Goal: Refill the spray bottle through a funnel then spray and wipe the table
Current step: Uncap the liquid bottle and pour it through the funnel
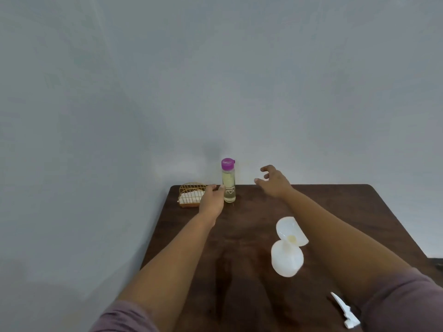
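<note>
A: Refill bottle (228,182) first. Clear, tall and narrow, purple cap (227,163), upright at the table's far edge near the wall. Pale yellowish liquid fills most of it.

B: Handling?

A: My guess: rigid walls, some weight from the liquid, top-heavy on that small base, so easy to knock over. Smooth sides could be slick. Best hold is around the mid-body, below the cap. The cap looks closed; it would need opening before any pour.

B: Hands?

A: Left hand (212,198) is right beside the bottle, fingers loosely spread, fingertips at or nearly at its left side. Contact I cannot confirm, and nothing is clasped. Right hand (274,179) hovers in the air to the bottle's right, fingers apart and curved, empty.

B: And the spray bottle?

A: White spray bottle (287,261) stands nearer, right of centre, with a white funnel (291,232) seated in its neck. Likely light thin plastic; the funnel looks loose and would tip if bumped. The spray head (345,312) lies separately on the table (239,236) at the near right.

B: Anything else?

A: A gold wire basket (190,195) at the far left corner holds something white, probably a cloth.

B: What can't you make out?

A: The spray bottle's fill level, since it is opaque. The marking on the refill bottle is too blurred to read. The right arm covers part of the funnel's rim and the table behind it. The basket's contents are partly behind the left hand.
</note>
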`<action>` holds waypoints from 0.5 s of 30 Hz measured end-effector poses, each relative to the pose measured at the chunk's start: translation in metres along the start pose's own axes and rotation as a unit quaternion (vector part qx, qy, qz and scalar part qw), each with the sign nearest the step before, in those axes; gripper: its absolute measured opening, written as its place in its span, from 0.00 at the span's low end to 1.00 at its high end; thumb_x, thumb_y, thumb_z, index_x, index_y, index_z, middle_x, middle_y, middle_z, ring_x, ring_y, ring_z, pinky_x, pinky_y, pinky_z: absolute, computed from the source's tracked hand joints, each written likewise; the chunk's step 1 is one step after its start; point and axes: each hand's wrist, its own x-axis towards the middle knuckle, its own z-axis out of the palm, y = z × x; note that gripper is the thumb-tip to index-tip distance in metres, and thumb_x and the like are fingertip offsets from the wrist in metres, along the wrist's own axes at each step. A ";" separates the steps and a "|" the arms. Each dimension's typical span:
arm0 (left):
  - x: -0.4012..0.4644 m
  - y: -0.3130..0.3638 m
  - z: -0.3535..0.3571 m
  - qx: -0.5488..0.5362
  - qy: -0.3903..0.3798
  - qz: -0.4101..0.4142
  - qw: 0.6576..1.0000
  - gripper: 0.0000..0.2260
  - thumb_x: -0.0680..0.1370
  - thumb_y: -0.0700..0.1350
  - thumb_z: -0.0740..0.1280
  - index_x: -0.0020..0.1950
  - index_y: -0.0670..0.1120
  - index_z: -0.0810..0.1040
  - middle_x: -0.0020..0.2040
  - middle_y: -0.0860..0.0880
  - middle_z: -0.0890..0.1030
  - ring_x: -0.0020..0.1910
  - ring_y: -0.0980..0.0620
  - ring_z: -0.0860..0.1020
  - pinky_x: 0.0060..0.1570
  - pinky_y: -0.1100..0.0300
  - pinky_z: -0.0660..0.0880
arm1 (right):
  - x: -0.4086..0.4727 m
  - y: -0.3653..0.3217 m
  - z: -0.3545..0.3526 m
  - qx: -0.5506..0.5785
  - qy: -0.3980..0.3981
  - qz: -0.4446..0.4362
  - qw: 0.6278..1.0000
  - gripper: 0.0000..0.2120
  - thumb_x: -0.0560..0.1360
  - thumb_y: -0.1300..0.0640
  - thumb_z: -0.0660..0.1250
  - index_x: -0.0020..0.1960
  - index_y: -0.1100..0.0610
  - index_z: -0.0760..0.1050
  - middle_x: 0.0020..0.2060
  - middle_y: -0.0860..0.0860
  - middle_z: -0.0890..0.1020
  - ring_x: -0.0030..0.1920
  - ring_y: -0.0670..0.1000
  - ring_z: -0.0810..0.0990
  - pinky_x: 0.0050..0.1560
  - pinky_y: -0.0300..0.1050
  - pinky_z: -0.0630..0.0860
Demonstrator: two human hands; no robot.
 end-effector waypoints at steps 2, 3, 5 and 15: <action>0.019 0.006 -0.004 0.035 0.002 0.020 0.999 0.21 0.83 0.56 0.55 0.73 0.48 0.66 0.71 0.46 0.72 0.68 0.44 0.71 0.68 0.48 0.69 | 0.020 -0.014 0.015 -0.012 -0.028 -0.008 0.999 0.31 0.74 0.50 0.70 0.71 0.54 0.60 0.66 0.59 0.70 0.64 0.58 0.72 0.62 0.49 0.70; 0.028 0.009 -0.005 0.054 -0.001 0.030 0.998 0.22 0.83 0.56 0.55 0.73 0.47 0.65 0.71 0.45 0.71 0.69 0.44 0.71 0.68 0.48 0.69 | 0.029 -0.020 0.023 -0.021 -0.044 -0.008 0.999 0.35 0.72 0.50 0.72 0.72 0.53 0.58 0.66 0.59 0.69 0.65 0.58 0.71 0.64 0.50 0.70; 0.047 0.014 -0.004 0.092 -0.015 0.040 0.995 0.22 0.83 0.54 0.55 0.75 0.47 0.63 0.72 0.44 0.70 0.70 0.43 0.70 0.66 0.50 0.69 | 0.049 -0.031 0.039 -0.029 -0.067 0.000 0.997 0.41 0.69 0.51 0.75 0.74 0.51 0.54 0.67 0.59 0.66 0.67 0.59 0.69 0.66 0.53 0.70; 0.134 0.031 0.021 0.134 -0.038 0.111 0.984 0.25 0.79 0.44 0.67 0.75 0.44 0.64 0.71 0.44 0.71 0.69 0.45 0.71 0.61 0.58 0.70 | 0.125 -0.050 0.087 -0.002 -0.043 0.011 0.999 0.28 0.76 0.62 0.63 0.73 0.54 0.59 0.64 0.58 0.74 0.61 0.58 0.75 0.59 0.46 0.71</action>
